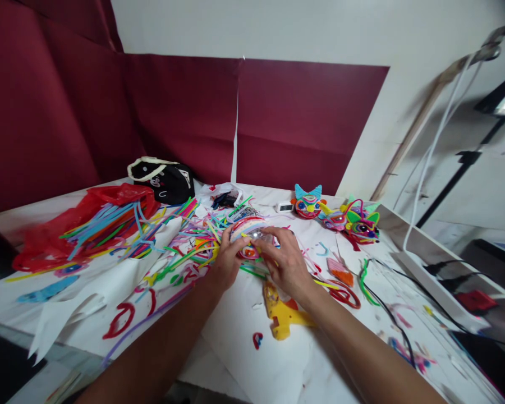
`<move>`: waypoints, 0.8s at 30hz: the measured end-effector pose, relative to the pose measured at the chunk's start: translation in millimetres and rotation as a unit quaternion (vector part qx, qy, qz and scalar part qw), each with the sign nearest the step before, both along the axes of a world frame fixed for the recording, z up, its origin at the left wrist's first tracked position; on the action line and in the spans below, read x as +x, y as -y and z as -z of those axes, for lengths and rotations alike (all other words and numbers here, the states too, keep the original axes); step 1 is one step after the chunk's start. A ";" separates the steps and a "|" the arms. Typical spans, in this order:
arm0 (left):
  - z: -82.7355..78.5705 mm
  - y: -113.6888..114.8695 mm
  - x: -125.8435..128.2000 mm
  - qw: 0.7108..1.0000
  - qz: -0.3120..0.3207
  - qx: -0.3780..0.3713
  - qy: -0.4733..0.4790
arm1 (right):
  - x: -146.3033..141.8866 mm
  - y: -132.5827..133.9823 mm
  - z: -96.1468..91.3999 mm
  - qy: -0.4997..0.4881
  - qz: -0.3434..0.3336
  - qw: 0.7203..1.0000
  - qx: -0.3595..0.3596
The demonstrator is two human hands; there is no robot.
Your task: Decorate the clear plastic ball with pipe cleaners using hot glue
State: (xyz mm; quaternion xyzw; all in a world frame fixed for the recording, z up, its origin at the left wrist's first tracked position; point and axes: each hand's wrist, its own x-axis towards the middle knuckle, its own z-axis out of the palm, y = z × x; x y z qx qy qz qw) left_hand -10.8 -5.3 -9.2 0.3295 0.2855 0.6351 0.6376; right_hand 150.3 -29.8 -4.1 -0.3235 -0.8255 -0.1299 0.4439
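Note:
A round, colourful pipe-cleaner craft piece point(247, 226) is held above the white table between my two hands. My left hand point(228, 256) grips its left side, with the thumb across the front. On its face sits a clear, shiny round piece point(256, 234), pinched by the thumb and fingers of my right hand point(288, 259); the fingers partly cover it. Just below my right hand lies a yellow hot glue gun point(284, 318), partly hidden by my forearm. A small red-and-blue heart-shaped piece point(257, 340) rests on the paper in front.
Loose pipe cleaners point(193, 252) and a red plastic bag point(37, 241) of them spread leftward. Finished pipe-cleaner animal heads point(309, 203) stand at the back right. Red-handled scissors point(345, 294), a black cable point(389, 306) and a power strip point(441, 292) lie to the right.

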 end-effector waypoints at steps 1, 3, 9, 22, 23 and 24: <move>0.3 0.0 -0.4 1.000 0.005 0.004 -0.001 | -0.2 0.3 0.0 0.000 0.001 1.000 -0.001; 1.2 -0.2 -1.2 1.000 0.012 0.011 -0.003 | -0.9 1.0 -0.2 -0.001 0.005 1.000 -0.004; 3.7 -2.9 -2.1 1.000 0.000 0.010 -0.008 | -2.9 3.1 0.0 -0.005 0.014 1.000 -0.016; 4.5 -14.1 -1.0 0.998 -0.041 0.017 -0.048 | 43.2 20.6 -47.3 0.051 -0.001 0.983 -0.175; 3.6 -13.6 -0.8 0.998 -0.043 0.021 -0.046 | 50.2 28.2 -48.7 0.067 -0.001 0.978 -0.198; 2.6 -13.0 -0.5 0.998 -0.043 0.023 -0.044 | 56.4 36.8 -48.5 0.092 -0.005 0.970 -0.226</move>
